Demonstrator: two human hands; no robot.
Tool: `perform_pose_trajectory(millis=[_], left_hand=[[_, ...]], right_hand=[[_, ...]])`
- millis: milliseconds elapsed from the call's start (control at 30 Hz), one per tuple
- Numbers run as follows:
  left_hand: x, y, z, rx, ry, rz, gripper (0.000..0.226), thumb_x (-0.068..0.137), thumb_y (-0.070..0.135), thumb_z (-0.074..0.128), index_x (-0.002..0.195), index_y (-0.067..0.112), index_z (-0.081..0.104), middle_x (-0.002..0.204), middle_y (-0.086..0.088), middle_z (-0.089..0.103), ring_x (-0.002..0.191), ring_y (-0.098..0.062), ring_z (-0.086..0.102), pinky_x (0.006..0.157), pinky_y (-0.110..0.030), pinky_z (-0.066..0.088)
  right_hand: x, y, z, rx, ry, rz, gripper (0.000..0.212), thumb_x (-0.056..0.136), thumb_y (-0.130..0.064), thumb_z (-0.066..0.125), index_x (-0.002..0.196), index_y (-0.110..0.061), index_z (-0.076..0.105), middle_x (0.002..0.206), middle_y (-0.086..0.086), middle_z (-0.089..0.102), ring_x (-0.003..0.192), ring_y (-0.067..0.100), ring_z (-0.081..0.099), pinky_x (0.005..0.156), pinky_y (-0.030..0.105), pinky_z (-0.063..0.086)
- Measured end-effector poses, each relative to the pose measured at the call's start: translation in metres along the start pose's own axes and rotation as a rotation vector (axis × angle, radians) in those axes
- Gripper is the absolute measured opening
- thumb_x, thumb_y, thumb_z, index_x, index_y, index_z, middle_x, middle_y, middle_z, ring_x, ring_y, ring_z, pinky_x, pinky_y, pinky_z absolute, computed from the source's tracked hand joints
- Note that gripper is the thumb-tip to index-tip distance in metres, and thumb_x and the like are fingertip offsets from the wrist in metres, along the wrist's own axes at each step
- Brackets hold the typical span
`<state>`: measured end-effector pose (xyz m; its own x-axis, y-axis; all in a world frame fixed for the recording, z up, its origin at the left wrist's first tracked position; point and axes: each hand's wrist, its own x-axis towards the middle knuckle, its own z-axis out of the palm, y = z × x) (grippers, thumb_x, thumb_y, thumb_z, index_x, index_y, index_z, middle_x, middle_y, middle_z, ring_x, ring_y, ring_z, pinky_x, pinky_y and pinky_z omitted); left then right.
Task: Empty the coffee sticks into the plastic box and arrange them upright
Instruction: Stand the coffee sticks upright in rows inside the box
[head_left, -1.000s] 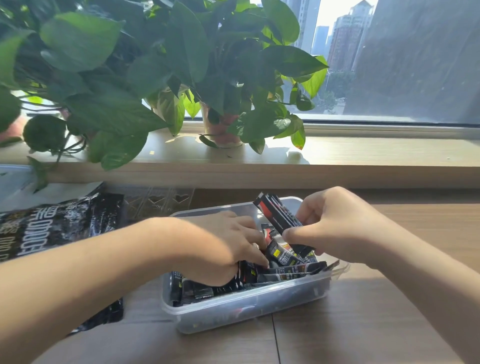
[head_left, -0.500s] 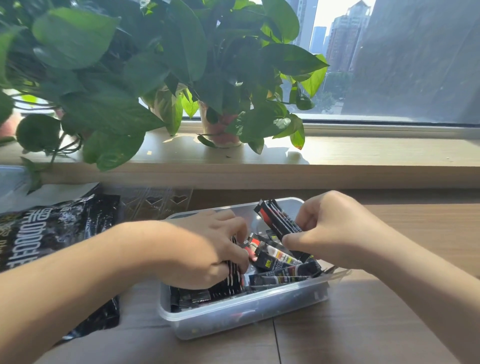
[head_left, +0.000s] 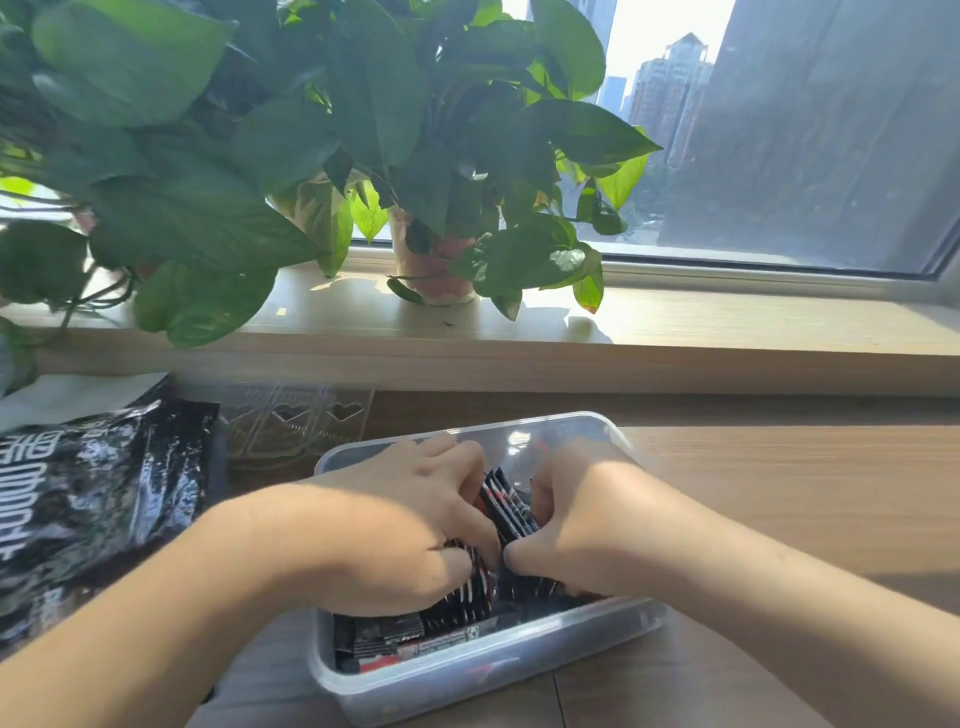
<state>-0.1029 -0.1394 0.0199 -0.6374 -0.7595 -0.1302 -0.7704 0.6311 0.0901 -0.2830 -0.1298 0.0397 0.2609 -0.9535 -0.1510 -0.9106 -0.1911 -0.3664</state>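
Note:
A clear plastic box (head_left: 483, 680) stands on the wooden table, holding several black and red coffee sticks (head_left: 506, 506). Both my hands are inside it, close together. My left hand (head_left: 410, 525) has its fingers curled round a bunch of sticks on the left. My right hand (head_left: 587, 525) grips the sticks from the right side, thumb meeting the left thumb. More sticks (head_left: 395, 636) lie flat along the box's near wall. The sticks under my palms are hidden.
A black coffee bag (head_left: 88, 499) lies flat to the left of the box. A clear lid with heart cutouts (head_left: 306, 421) lies behind it. Potted plants (head_left: 431, 260) stand on the windowsill beyond the table.
My right hand has come down and left with its sticks, meeting the left hand. The raised bunch of sticks now sits low between both hands.

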Motion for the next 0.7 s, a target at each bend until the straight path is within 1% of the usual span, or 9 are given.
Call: perform_pose_trajectory(millis=[100, 167, 233, 300, 400, 500, 567, 633, 700], left_hand=[[0.001, -0.005, 0.001, -0.127, 0.004, 0.008, 0.055, 0.072, 0.040, 0.034, 0.116, 0.057, 0.061, 0.097, 0.015, 0.035, 0.093, 0.008, 0.033, 0.074, -0.013, 0.027], [-0.002, -0.007, 0.002, -0.200, 0.045, 0.027, 0.051, 0.073, 0.038, 0.038, 0.113, 0.051, 0.066, 0.096, 0.020, 0.042, 0.092, 0.018, 0.034, 0.072, -0.007, 0.028], [-0.006, -0.009, 0.002, -0.262, 0.099, 0.032, 0.050, 0.073, 0.036, 0.042, 0.114, 0.050, 0.066, 0.094, 0.027, 0.049, 0.094, 0.019, 0.040, 0.074, -0.004, 0.030], [-0.008, -0.008, 0.001, -0.297, 0.138, 0.047, 0.050, 0.073, 0.035, 0.043, 0.115, 0.049, 0.065, 0.095, 0.029, 0.053, 0.096, 0.017, 0.044, 0.076, -0.004, 0.033], [-0.011, -0.006, 0.000, -0.284, 0.201, 0.043, 0.047, 0.071, 0.034, 0.044, 0.111, 0.040, 0.069, 0.102, 0.025, 0.055, 0.101, 0.015, 0.043, 0.085, -0.012, 0.038], [-0.015, -0.004, 0.000, -0.301, 0.276, 0.020, 0.047, 0.071, 0.032, 0.044, 0.112, 0.042, 0.065, 0.114, 0.031, 0.051, 0.112, 0.014, 0.043, 0.096, -0.015, 0.037], [-0.015, -0.004, 0.000, -0.302, 0.246, 0.048, 0.053, 0.071, 0.030, 0.044, 0.119, 0.039, 0.066, 0.122, 0.034, 0.051, 0.118, 0.014, 0.044, 0.100, -0.013, 0.037], [-0.015, -0.003, 0.001, -0.259, 0.158, 0.067, 0.056, 0.075, 0.027, 0.045, 0.125, 0.042, 0.064, 0.132, 0.035, 0.050, 0.121, 0.014, 0.044, 0.098, -0.008, 0.035], [-0.014, -0.002, 0.001, -0.234, 0.108, 0.077, 0.060, 0.079, 0.022, 0.046, 0.130, 0.051, 0.055, 0.142, 0.040, 0.041, 0.128, 0.015, 0.035, 0.093, 0.002, 0.025]], right_hand=[[0.003, -0.001, 0.001, -0.007, -0.021, 0.002, 0.027, 0.076, -0.034, 0.077, 0.074, -0.011, 0.063, 0.060, 0.001, 0.058, 0.057, 0.016, 0.059, 0.053, 0.025, 0.042], [0.005, 0.002, 0.002, 0.028, -0.044, 0.015, 0.034, 0.075, -0.039, 0.081, 0.080, -0.009, 0.066, 0.062, 0.004, 0.069, 0.056, 0.014, 0.071, 0.050, 0.024, 0.046], [0.007, 0.005, 0.002, 0.065, -0.079, 0.036, 0.041, 0.071, -0.044, 0.086, 0.085, -0.011, 0.065, 0.074, 0.008, 0.077, 0.057, 0.013, 0.075, 0.049, 0.023, 0.047], [0.008, 0.007, 0.003, 0.078, -0.103, 0.046, 0.048, 0.067, -0.046, 0.089, 0.089, -0.011, 0.064, 0.080, 0.009, 0.078, 0.058, 0.013, 0.075, 0.051, 0.024, 0.047], [0.007, 0.005, 0.004, 0.076, -0.121, 0.048, 0.052, 0.066, -0.049, 0.089, 0.092, -0.011, 0.066, 0.075, 0.007, 0.078, 0.061, 0.013, 0.075, 0.053, 0.023, 0.047], [0.007, 0.002, 0.004, 0.112, -0.159, 0.034, 0.049, 0.066, -0.050, 0.087, 0.089, -0.011, 0.067, 0.078, 0.007, 0.079, 0.064, 0.015, 0.076, 0.064, 0.029, 0.057], [0.005, 0.001, 0.002, 0.108, -0.185, 0.024, 0.042, 0.073, -0.050, 0.082, 0.087, -0.012, 0.069, 0.077, 0.007, 0.078, 0.066, 0.014, 0.077, 0.071, 0.032, 0.061], [0.004, 0.001, -0.002, 0.105, -0.194, 0.027, 0.037, 0.080, -0.049, 0.078, 0.088, -0.014, 0.071, 0.076, 0.006, 0.078, 0.065, 0.011, 0.076, 0.067, 0.028, 0.060], [0.004, 0.002, -0.006, 0.101, -0.182, 0.043, 0.033, 0.083, -0.048, 0.076, 0.091, -0.015, 0.073, 0.074, 0.005, 0.078, 0.063, 0.009, 0.075, 0.063, 0.025, 0.059]])
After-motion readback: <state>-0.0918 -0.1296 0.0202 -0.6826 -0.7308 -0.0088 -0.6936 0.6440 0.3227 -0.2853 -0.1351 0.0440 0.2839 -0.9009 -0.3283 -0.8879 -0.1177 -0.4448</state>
